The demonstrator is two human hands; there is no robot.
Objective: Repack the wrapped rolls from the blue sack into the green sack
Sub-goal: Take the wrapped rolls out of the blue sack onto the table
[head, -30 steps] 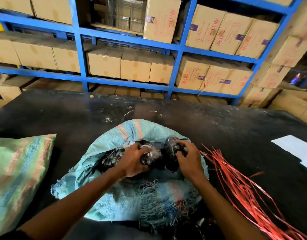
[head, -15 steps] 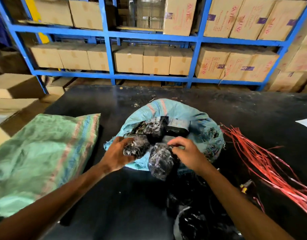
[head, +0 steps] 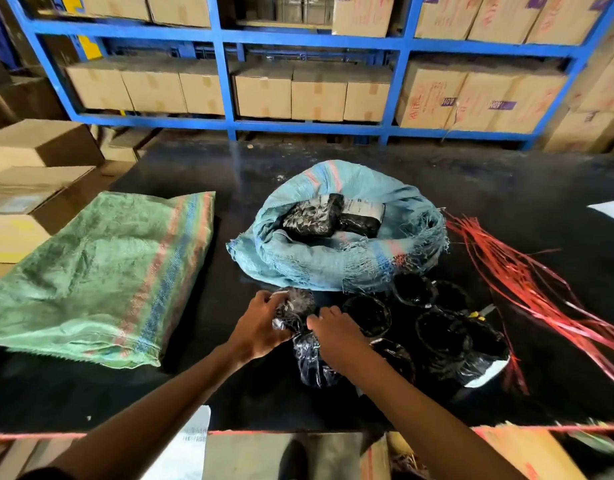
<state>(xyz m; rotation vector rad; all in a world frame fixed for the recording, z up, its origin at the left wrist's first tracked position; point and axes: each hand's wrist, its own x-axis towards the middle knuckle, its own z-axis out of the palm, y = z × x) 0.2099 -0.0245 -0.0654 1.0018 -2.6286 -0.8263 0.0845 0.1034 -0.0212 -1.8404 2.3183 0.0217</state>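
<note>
While the blue sack (head: 336, 237) sits in the middle of the black table (head: 506, 188) with its mouth rolled down, both hands work just in front of it, on the near side. The left hand (head: 260, 327) is closed round one wrapped roll (head: 295, 308), and the right hand (head: 336, 336) presses on a second roll (head: 310, 358) that touches the first; the hands are close together, fingertips almost meeting over the two bundles. It looks as if the rolls are being set down or gathered here as a staging pile instead of going straight across, since several more dark rolls (head: 433, 327) already stand clustered on the table just right of the hands, still in front of the sack. Two rolls (head: 319, 216) remain inside the sack, lying in its opened mouth, which the rolled rim keeps low and easy to reach into. The green sack (head: 101, 271) lies flat to the left of the blue sack, well apart from the hands, and appears empty and unopened, so by my reading no roll has gone in yet. A sheaf of red straps (head: 527, 285) lies to the right of the blue sack, probably kept at hand for tying. Next would likely come emptying the last two rolls, then opening the green sack.
</note>
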